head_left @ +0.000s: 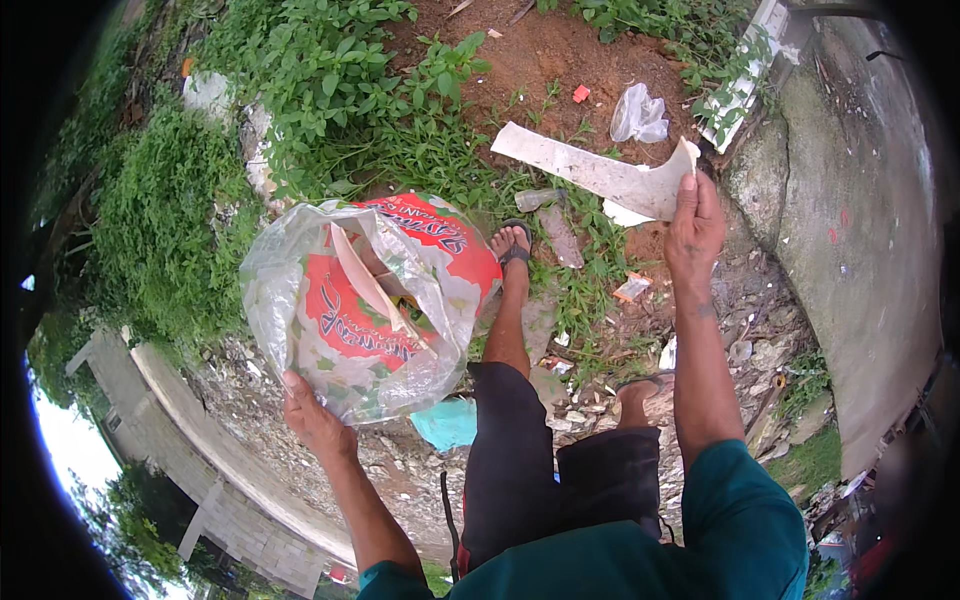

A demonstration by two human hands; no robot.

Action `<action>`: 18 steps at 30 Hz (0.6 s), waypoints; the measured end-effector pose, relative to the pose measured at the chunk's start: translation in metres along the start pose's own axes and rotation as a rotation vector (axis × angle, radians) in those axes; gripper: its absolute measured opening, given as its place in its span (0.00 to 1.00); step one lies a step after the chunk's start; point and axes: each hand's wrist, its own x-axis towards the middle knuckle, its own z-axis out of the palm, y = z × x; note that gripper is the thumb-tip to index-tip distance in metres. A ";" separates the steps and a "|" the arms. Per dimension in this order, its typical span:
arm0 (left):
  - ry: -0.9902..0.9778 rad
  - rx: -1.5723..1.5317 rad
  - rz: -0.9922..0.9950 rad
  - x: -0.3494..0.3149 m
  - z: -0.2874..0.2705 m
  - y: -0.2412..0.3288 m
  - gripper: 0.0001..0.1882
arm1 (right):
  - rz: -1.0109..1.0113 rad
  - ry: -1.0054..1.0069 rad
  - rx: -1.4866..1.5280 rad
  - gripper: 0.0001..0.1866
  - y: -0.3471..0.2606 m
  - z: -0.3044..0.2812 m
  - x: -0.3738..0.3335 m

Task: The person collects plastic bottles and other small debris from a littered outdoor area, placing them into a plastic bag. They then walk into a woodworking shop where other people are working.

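My left hand (pixel 318 418) grips the near rim of a large clear plastic bag (pixel 268 300) with a red, green and white print. The bag hangs with its mouth wide, and a pinkish flat strip (pixel 362 278) stands slantwise inside it. Off to the right, my right hand (pixel 694 228) pinches one end of a long, dirty white strip (pixel 590 172), whose material I cannot make out. That end curls up at my thumb, while the rest stretches left above the weeds. A small white piece (pixel 627 213) shows just under the strip.
A crumpled clear plastic bag (pixel 638 114) and a red scrap (pixel 581 94) lie on brown soil ahead. A clear bottle (pixel 539 199) is near my sandalled foot (pixel 512 243). Turquoise plastic (pixel 446 424) lies on rubble. Leafy weeds (pixel 170 220) grow left; a concrete slab (pixel 850 230) borders the right.
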 end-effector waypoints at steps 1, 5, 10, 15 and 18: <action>-0.058 -0.029 0.008 -0.003 0.003 0.001 0.35 | -0.016 -0.066 0.049 0.17 -0.039 -0.034 0.026; -0.047 0.070 0.006 -0.011 0.017 0.000 0.33 | -0.283 -0.138 0.025 0.16 -0.185 -0.115 0.085; -0.058 0.057 0.013 -0.017 0.025 0.004 0.32 | -0.656 -0.638 0.147 0.09 -0.271 -0.065 0.063; -0.094 0.041 -0.023 -0.017 0.013 -0.002 0.35 | -0.531 -1.011 0.155 0.08 -0.268 0.050 -0.027; -0.010 -0.041 -0.055 -0.006 -0.008 -0.013 0.38 | -0.315 -0.695 0.287 0.10 -0.190 0.079 -0.030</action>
